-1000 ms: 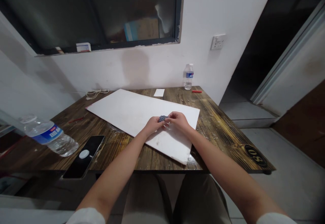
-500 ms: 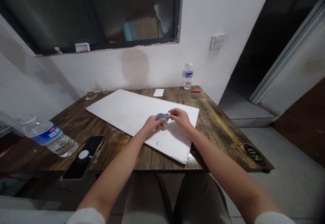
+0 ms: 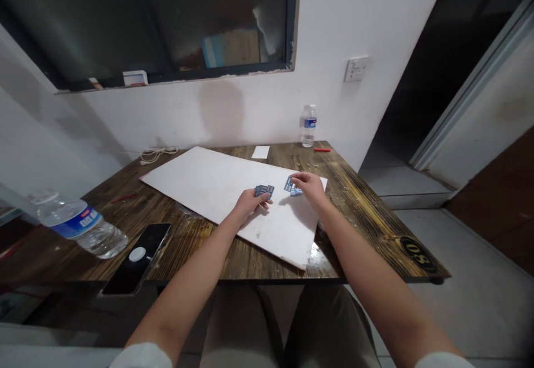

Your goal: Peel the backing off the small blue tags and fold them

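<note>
A fanned bunch of small blue-and-white cards (image 3: pixel 263 191) is pinched in my left hand (image 3: pixel 249 203), its thumb on top of them. My right hand (image 3: pixel 307 184) grips a small blue-and-white card (image 3: pixel 288 183) between thumb and fingers, apart from the left hand. Just below those fingers shows another blue-and-white piece (image 3: pixel 296 192); whether it lies on the board or is held too, I cannot tell. Both hands are above the white board (image 3: pixel 200 179), which lies slanted across the wooden table (image 3: pixel 359 212). Printing on the cards is too small to read.
At the left stand a large water bottle (image 3: pixel 83 226) and a black phone (image 3: pixel 120 276) with a white round cap (image 3: pixel 137 254) on it. Toward the wall are a cable (image 3: pixel 156 154), a white paper (image 3: pixel 261 152), a small bottle (image 3: pixel 308 126) and a red stick-like thing (image 3: pixel 322 150).
My right hand has moved right, away from the left hand, with a card in its fingers. A blue-and-white piece now shows under it. The left hand stays nearly in place.
</note>
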`<state>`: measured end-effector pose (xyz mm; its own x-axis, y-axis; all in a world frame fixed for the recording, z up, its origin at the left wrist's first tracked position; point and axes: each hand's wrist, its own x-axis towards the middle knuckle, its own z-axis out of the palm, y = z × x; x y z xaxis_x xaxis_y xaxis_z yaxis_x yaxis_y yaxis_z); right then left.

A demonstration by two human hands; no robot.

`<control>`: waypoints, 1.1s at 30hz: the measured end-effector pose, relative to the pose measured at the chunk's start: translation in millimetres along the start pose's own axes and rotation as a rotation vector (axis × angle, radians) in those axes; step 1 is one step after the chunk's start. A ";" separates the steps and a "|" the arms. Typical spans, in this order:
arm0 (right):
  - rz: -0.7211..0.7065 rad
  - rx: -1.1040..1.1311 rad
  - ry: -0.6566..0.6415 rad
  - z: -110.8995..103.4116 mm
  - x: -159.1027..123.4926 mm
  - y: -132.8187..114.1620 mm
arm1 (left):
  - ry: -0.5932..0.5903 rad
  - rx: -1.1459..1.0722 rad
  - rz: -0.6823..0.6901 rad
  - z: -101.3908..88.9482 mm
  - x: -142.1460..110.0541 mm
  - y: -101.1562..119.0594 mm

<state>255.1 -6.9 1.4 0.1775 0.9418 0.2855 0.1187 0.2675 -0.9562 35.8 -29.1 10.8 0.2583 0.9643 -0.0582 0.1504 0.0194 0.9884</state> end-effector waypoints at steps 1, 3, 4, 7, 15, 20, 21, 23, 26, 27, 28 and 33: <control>0.007 -0.052 0.018 -4.4 2.7 2.2 | 0.001 0.001 0.000 0.3 -0.8 1.0; -0.014 -0.205 0.061 -11.9 6.4 6.0 | 0.002 0.007 -0.007 1.0 -2.4 2.9; -0.024 -0.289 0.071 -14.8 7.1 7.6 | 0.004 0.012 -0.009 1.2 -3.0 3.6; -0.033 -0.501 0.057 -19.4 5.9 12.6 | 0.009 0.023 -0.016 1.5 -3.8 4.8; -0.189 -0.744 0.114 -16.8 0.0 10.7 | 0.017 0.035 -0.029 1.5 -3.2 0.5; -0.342 -0.407 -0.161 6.3 -13.3 -13.9 | -0.010 0.086 0.007 3.1 -4.8 1.0; -0.363 -0.372 -0.229 11.8 -17.1 -17.3 | -0.026 0.103 0.017 3.5 -5.5 1.7; -0.363 -0.341 -0.330 20.9 -23.6 -20.6 | -0.058 0.126 0.029 4.2 -7.1 2.9; -0.261 -0.298 -0.360 27.3 -27.5 -18.7 | -0.075 0.123 0.038 5.2 -8.9 3.3; -0.220 -0.269 -0.342 27.4 -26.9 -17.1 | -0.079 0.117 0.040 5.4 -8.9 3.0; -0.182 -0.233 -0.319 26.4 -25.5 -15.4 | -0.080 0.110 0.041 5.5 -8.7 2.8; -0.094 -0.191 -0.121 7.1 -9.2 -5.9 | -0.075 0.003 0.022 4.4 -5.3 2.1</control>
<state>245.9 -15.6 4.0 0.0399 0.9354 0.3514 0.3137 0.3222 -0.8932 38.9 -35.2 12.5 0.3320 0.9421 -0.0472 0.1469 -0.0022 0.9891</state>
